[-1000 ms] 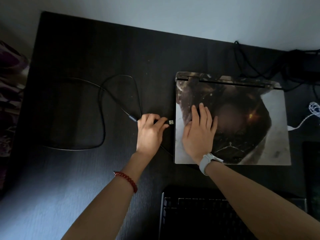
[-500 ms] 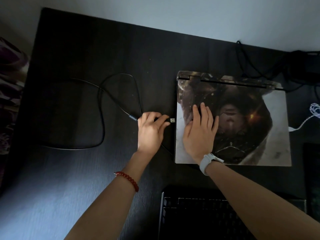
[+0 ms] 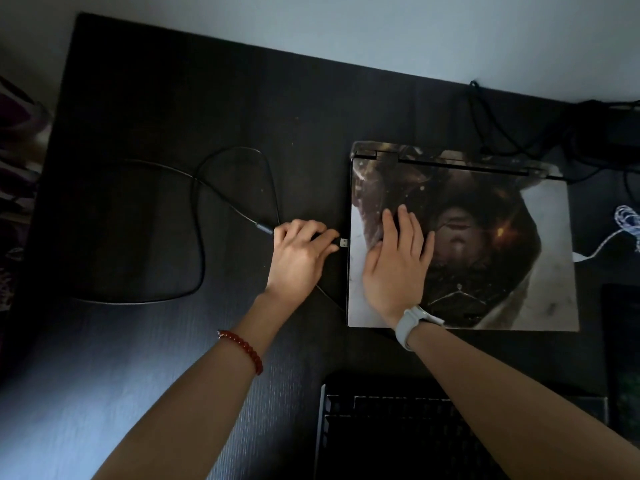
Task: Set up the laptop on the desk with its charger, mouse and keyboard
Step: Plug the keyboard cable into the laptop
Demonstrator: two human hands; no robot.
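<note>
Overhead, dark desk (image 3: 156, 98), pale wall (image 3: 381, 26) behind

Dim home desk setup: a dark wood-grain desk (image 3: 138, 98) pushed against a plain pale wall (image 3: 346, 22). On it, closed laptop w/ printed picture skin (image 3: 485, 237); tangled black cables (image 3: 502, 126) behind laptop, black keyboard (image 3: 381, 438) in front; patterned fabric (image 3: 17, 133) far left of laptop.

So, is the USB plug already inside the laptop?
Not yet. The USB plug, pinched by the left hand, shows bare metal beside the closed laptop.
</note>
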